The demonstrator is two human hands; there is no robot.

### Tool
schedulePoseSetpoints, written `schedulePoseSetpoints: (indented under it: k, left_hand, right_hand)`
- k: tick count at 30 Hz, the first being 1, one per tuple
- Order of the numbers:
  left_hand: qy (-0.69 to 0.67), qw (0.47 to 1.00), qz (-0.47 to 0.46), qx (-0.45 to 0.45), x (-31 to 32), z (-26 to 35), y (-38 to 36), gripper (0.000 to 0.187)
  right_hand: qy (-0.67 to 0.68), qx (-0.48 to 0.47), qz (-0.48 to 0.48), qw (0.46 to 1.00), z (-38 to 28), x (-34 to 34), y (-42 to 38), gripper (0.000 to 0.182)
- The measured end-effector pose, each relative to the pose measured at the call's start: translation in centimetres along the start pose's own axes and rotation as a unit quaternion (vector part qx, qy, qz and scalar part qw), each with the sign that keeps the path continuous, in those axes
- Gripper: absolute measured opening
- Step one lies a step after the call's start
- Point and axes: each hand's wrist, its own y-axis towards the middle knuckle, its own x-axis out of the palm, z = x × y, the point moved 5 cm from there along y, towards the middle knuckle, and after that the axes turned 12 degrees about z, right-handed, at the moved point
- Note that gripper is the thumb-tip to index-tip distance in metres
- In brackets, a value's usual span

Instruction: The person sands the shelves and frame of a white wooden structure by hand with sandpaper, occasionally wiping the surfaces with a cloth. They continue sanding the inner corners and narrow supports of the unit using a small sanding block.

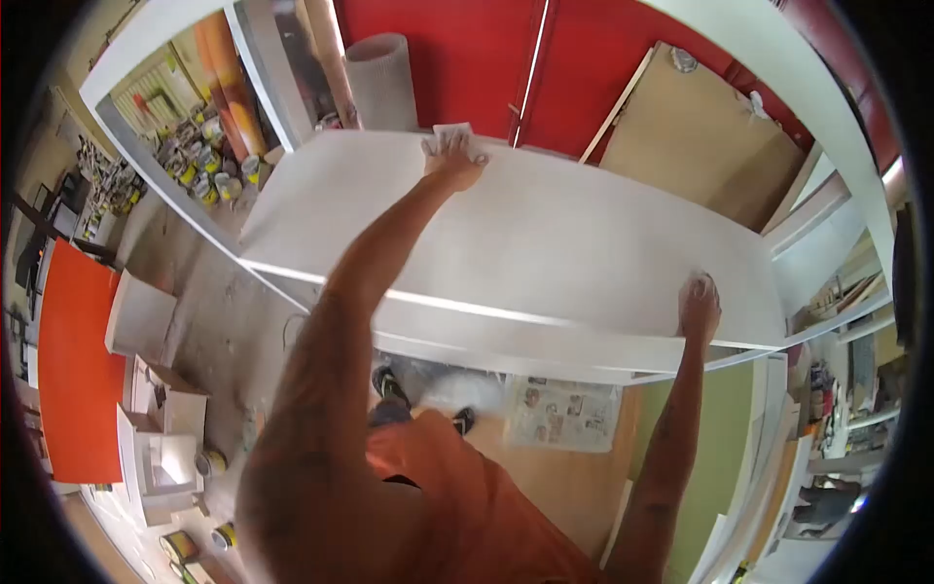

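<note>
A large white panel [545,234] lies flat inside a white frame, its long front edge facing me. My left hand [452,164] reaches across to its far edge, fingers pressing on a pale, flat piece of sandpaper [452,128] that partly sticks out past the fingertips. White dust coats those fingers. Near the front right part of the panel, my right hand [700,302] rests on the surface, dusty too and slightly blurred. Nothing shows in it.
Red doors [448,68] stand behind the panel, with a grey roll [381,83] and a leaning brown board [681,131]. Several paint cans [206,185] crowd the left floor. An orange panel [78,370] and small white cabinets [161,448] stand at the left.
</note>
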Motion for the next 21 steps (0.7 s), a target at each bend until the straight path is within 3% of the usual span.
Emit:
schedulePoseSetpoints:
  k: [2, 3, 6, 7, 10, 11, 15, 20, 21]
  left_hand:
    - [-0.036, 0.992, 0.037, 0.111, -1.6, 2.3, -5.4, 0.082]
    - [0.009, 0.978, 0.082, 0.191, -4.8, -1.3, -7.6, 0.079]
    - [-0.047, 0.960, -0.049, 0.272, -7.6, -0.7, -23.6, 0.074]
    - [-0.074, 0.947, -0.087, 0.300, -8.8, -1.5, -25.7, 0.075]
    - [-0.007, 0.926, -0.060, 0.372, -8.5, -3.4, -21.1, 0.074]
    - [0.054, 0.954, -0.080, 0.285, -6.6, -4.1, -17.4, 0.074]
    - [0.026, 0.999, 0.006, 0.027, -2.7, -5.8, -1.4, 0.075]
    - [0.036, 0.999, 0.030, -0.016, -1.4, -5.0, -0.7, 0.073]
    - [0.033, 0.998, 0.025, 0.055, -2.1, -4.5, -3.5, 0.073]
  right_hand:
    - [0.003, -0.010, 0.025, 1.000, -0.9, -2.3, 1.9, 0.038]
    - [0.057, 0.028, 0.032, 0.997, -4.1, 2.8, -1.5, 0.038]
    - [-0.007, -0.008, 0.021, 1.000, -2.2, 0.0, -1.8, 0.034]
    - [-0.013, -0.009, 0.010, 1.000, -2.3, -0.6, -2.4, 0.032]
    - [-0.008, -0.003, 0.025, 1.000, -2.1, 0.0, -1.7, 0.030]
    - [-0.004, 0.001, 0.028, 1.000, -2.1, 0.2, -1.5, 0.030]
    - [-0.014, -0.005, 0.027, 1.000, -2.8, -1.1, -2.2, 0.030]
    - [-0.006, -0.021, 0.035, 0.999, -1.1, 0.3, -1.9, 0.034]
    - [-0.005, -0.019, 0.029, 0.999, -0.9, 0.5, -2.2, 0.034]
